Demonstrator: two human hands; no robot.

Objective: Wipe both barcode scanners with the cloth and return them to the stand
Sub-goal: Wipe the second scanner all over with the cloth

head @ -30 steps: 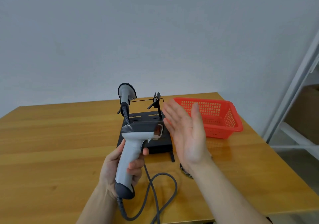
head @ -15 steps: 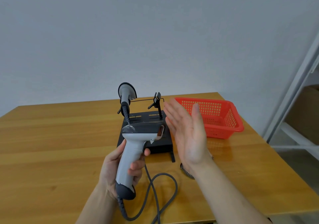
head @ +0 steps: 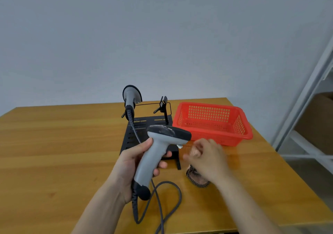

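Observation:
My left hand (head: 133,163) grips the handle of a grey barcode scanner (head: 158,143) and holds it upright above the table. Its dark head, smeared with pale dust, points right. My right hand (head: 207,159), blurred, hangs low just right of the scanner's head with its fingers curled on a pinkish cloth (head: 196,178) with a black-and-white edge. The cloth's lower part hangs under my palm, near the table. A second grey scanner (head: 130,96) sits in the left holder of the black stand (head: 128,140). The stand's right holder (head: 163,105) is bare.
A red plastic basket (head: 245,125) stands right of the stand. The held scanner's grey cable (head: 173,197) loops over the wooden table (head: 54,152) near its front edge. A white shelf frame (head: 306,98) rises at the far right.
My right hand, raised and flat a second ago, has dropped to the table and closed on the cloth. The held scanner has tilted a little, its head turned further right.

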